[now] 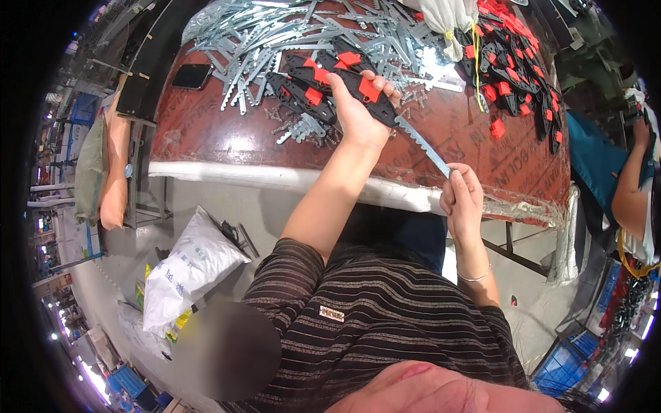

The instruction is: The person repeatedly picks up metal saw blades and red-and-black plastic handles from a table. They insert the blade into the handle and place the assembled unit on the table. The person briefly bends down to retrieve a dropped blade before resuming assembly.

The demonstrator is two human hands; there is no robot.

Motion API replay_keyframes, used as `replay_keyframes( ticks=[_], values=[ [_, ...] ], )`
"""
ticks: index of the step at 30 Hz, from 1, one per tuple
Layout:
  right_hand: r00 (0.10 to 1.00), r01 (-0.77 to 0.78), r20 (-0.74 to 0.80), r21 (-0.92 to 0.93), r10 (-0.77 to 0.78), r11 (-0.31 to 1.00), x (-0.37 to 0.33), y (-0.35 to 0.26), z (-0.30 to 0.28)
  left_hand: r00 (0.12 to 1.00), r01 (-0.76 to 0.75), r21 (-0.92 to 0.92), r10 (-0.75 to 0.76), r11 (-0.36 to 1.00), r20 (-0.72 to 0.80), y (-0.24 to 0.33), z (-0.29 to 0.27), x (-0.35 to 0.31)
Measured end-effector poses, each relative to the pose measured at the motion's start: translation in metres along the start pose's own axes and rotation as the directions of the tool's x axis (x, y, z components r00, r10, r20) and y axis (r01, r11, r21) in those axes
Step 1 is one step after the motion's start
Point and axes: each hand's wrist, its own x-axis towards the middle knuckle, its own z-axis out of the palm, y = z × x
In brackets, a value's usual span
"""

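Note:
My left hand [359,118] is closed round a black plastic part with a red tab [370,89], over the near edge of the heap. Between thumb and fingers, my right hand [463,196] pinches the near end of a notched metal strip [423,146]. The strip slants up to the left, and its far end meets the lower end of the black part; whether it is inside cannot be made out. Beyond my left hand lie several more black parts with red tabs [303,86]. Small coil springs [413,103] are scattered beside them.
Loose metal strips [275,41] cover the back of the red-brown table [227,134]. A phone [191,76] lies at left; more black and red parts [513,62] pile at right by a white bag [447,24]. A white sack [193,265] stands on the floor. Another person's arm [632,182] shows at right.

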Motion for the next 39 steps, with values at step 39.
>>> replay_keyframes(
  ticks=[39],
  values=[
    [0.984,0.112,0.156,-0.202,-0.081,0.973,0.036,-0.002,0.069,0.996,-0.043,0.097,0.035,0.994,0.083,0.012,0.010,-0.018]
  ],
)
